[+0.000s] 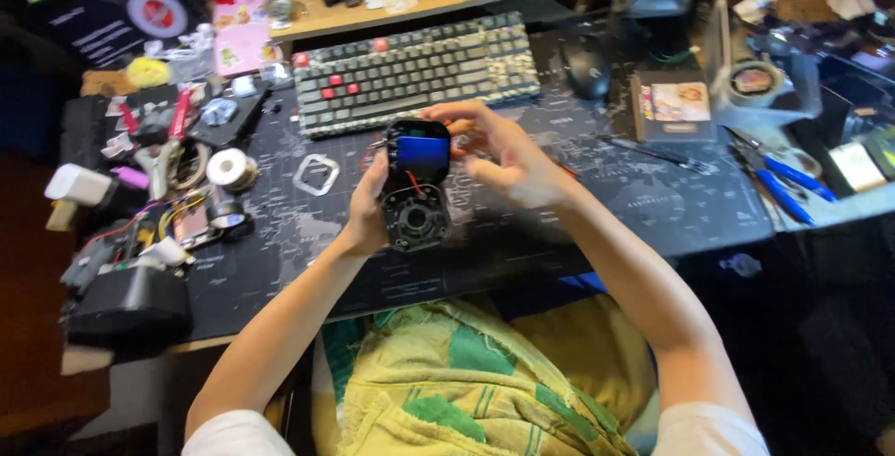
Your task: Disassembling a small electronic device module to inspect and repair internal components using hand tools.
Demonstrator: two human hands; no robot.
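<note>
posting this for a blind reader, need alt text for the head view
Two bare hands hold a small opened black device with a blue battery above a dark desk mat: left hand grips its side, right hand touches its top. A grey keyboard with red keys, a black mouse and blue-handled pliers lie around.

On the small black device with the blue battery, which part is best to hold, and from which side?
Grip the black device by its lower round housing, from its left side, as the left hand does. That leaves the blue battery and thin wires on top free for the right hand.
</note>
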